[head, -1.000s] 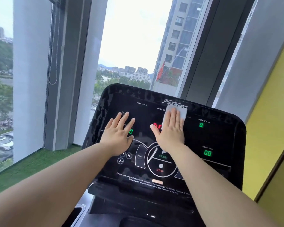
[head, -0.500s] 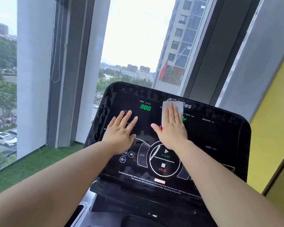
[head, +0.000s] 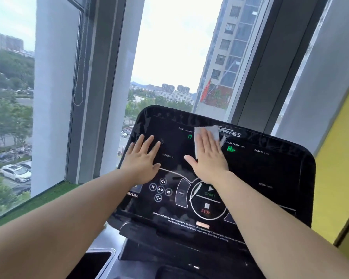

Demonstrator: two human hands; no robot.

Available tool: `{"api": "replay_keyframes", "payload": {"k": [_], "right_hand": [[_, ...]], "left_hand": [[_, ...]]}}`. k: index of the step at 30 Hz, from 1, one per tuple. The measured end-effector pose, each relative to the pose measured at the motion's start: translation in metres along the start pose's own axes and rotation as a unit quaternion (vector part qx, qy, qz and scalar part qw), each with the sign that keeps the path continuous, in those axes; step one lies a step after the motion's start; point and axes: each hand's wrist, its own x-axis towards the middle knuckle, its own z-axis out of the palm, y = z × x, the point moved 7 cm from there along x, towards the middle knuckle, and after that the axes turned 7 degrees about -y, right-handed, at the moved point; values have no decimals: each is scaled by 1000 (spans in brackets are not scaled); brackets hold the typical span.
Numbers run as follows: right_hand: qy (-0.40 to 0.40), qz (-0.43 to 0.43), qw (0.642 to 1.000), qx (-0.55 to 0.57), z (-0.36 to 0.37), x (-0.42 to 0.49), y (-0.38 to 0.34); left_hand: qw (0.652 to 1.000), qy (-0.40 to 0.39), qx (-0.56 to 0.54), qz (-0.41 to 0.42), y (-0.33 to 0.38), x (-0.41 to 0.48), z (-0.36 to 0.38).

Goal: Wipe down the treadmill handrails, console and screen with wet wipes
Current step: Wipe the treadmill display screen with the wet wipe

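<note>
Wipe (head: 213, 131) lies flat under the right hand (head: 209, 160), whose straight fingers press it onto the console (head: 270, 170) at upper centre (its far edge shows beyond the fingertips). The left hand (head: 144, 160) rests flat beside it, fingers spread, holding nothing.
</note>
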Motion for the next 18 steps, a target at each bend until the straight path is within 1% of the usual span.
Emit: {"api": "replay_keyframes", "payload": {"k": [2,3,6,8,10,12,14,16,18], "right_hand": [[7,17,999,28,9,-3,-23],[0,3,1000,26,16,-5,-37],[-20,-87,995,-36,31,-16,-68],[-29,-142,985,-92,31,-20,-64],[-36,-167,977,-127,20,-17,-49],[-44,-136,983,-114,1,-7,-26],[-48,-78,994,-64,-12,4,-8],[-40,-22,999,-21,-13,11,-7],[-20,12,1000,9,-6,10,-23]], "left_hand": [[1000,-6,-11,-28,-9,-4,9],[999,-10,-19,-28,-10,-5,12],[999,-7,-31,-20,-11,-5,14],[999,-3,-31,-16,-12,-5,12],[999,-6,-33,-13,-15,-5,9],[999,-12,-38,-10,-18,-5,8],[999,-13,-36,-7,-18,-6,7],[1000,-10,-27,-5,-17,-7,8],[1000,-4,-29,-10,-16,-7,10]]}}
